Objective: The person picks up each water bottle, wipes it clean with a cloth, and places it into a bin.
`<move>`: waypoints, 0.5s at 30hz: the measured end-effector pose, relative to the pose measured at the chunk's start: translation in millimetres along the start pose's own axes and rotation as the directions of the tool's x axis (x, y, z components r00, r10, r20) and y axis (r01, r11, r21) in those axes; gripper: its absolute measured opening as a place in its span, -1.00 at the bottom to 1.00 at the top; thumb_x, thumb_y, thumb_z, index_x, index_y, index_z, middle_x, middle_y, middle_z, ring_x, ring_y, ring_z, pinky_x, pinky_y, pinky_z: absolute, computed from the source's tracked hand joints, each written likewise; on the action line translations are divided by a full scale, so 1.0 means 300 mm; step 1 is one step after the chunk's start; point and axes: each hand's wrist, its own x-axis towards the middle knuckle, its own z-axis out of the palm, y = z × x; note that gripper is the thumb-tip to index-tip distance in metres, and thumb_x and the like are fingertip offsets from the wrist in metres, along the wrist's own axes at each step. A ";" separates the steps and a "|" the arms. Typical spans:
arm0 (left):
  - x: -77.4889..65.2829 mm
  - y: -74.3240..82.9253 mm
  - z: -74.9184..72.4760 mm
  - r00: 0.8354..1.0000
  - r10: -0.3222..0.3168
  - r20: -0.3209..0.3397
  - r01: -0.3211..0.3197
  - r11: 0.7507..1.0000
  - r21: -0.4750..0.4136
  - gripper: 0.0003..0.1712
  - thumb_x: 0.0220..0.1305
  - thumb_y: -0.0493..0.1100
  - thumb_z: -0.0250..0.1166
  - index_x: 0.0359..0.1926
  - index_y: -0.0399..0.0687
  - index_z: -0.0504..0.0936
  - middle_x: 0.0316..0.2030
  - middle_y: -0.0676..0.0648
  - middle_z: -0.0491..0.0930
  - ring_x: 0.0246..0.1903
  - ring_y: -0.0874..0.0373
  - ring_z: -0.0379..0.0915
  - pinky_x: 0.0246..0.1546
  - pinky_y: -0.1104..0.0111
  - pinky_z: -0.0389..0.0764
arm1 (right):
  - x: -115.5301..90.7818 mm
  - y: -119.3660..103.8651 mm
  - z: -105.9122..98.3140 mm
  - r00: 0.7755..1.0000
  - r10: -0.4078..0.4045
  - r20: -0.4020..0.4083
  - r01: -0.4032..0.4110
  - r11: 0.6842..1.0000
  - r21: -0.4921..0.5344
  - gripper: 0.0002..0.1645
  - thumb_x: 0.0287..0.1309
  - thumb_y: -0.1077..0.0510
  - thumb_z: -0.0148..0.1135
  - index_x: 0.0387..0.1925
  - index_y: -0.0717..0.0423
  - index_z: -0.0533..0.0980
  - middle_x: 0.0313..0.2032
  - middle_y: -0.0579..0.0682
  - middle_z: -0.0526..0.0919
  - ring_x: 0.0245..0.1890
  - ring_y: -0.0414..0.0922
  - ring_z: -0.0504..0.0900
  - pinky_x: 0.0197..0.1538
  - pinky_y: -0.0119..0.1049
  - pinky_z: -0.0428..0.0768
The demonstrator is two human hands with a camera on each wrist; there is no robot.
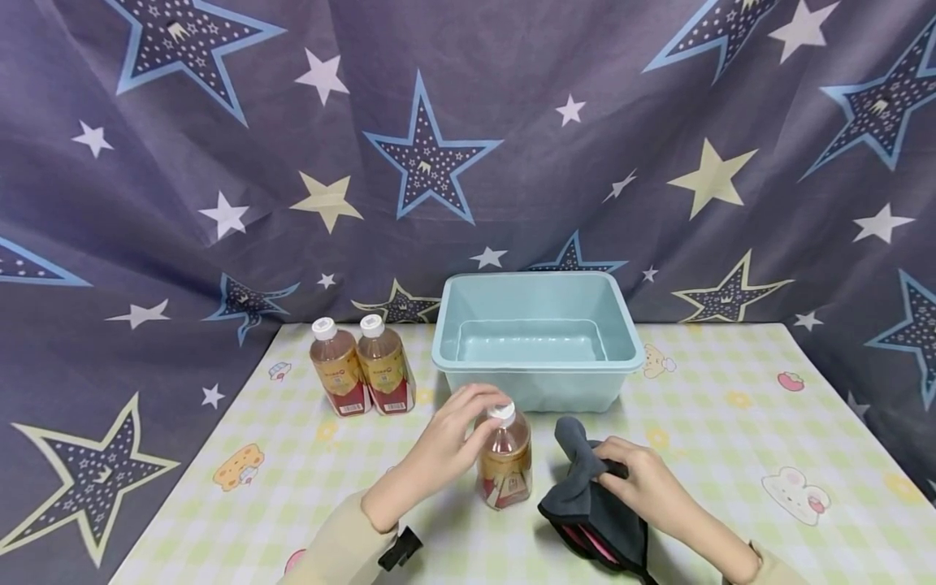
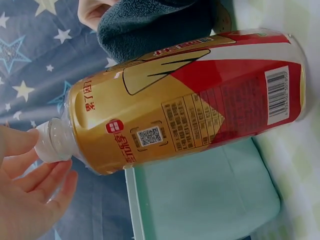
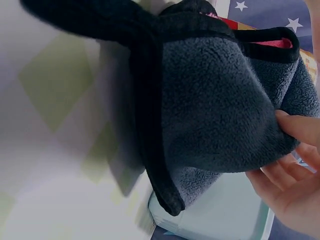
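Observation:
A clear plastic bottle (image 1: pixel 506 471) with a gold and red label stands upright on the table, in front of the blue bin. My left hand (image 1: pixel 455 435) grips its white cap (image 2: pixel 51 141) between thumb and fingers. To the right, my right hand (image 1: pixel 653 487) pinches a dark grey fleece cloth (image 1: pixel 585 487) with black edging. The cloth hangs bunched from the fingers, its lower folds at the tabletop, and pink shows inside it. In the right wrist view, the thumb presses on the fleece (image 3: pixel 210 105) while the other fingers are partly behind it.
Two similar bottles, a left one (image 1: pixel 340 374) and a right one (image 1: pixel 387 374), stand side by side at the back left. A light blue plastic bin (image 1: pixel 537 386) is at the back middle of the checked table (image 1: pixel 731 439). A star-patterned curtain (image 1: pixel 570 187) hangs behind.

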 end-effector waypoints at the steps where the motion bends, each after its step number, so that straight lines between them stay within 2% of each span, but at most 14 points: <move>1: 0.000 -0.001 0.000 1.000 0.001 0.009 -0.001 1.000 -0.001 -0.75 0.16 -0.27 0.15 -0.10 -0.17 0.51 -0.11 -0.05 0.48 -0.06 0.15 0.36 0.01 0.34 0.42 | 0.000 0.000 0.000 1.000 -0.002 0.001 0.002 1.000 0.001 -0.70 -0.21 0.42 0.31 -0.44 -0.01 0.56 -0.42 -0.24 0.55 -0.35 -0.32 0.52 -0.38 -0.41 0.55; 8: -0.003 0.000 -0.006 0.998 0.014 0.057 -0.014 1.000 0.006 -0.74 0.22 -0.28 0.08 -0.06 -0.16 0.48 -0.05 -0.08 0.45 0.00 0.12 0.33 0.08 0.31 0.36 | -0.001 0.002 0.000 1.000 -0.013 0.003 0.013 1.000 0.013 -0.70 -0.21 0.43 0.30 -0.43 -0.01 0.56 -0.41 -0.23 0.56 -0.34 -0.31 0.53 -0.36 -0.39 0.56; 15: -0.005 0.006 -0.009 0.998 0.000 0.059 0.001 1.000 -0.019 -0.74 0.22 -0.28 0.08 -0.06 -0.15 0.49 -0.02 -0.06 0.45 0.02 0.13 0.33 0.10 0.33 0.34 | 0.001 -0.002 0.000 1.000 -0.015 0.012 0.015 1.000 0.014 -0.70 -0.20 0.41 0.31 -0.42 -0.01 0.56 -0.41 -0.22 0.56 -0.34 -0.29 0.53 -0.36 -0.39 0.56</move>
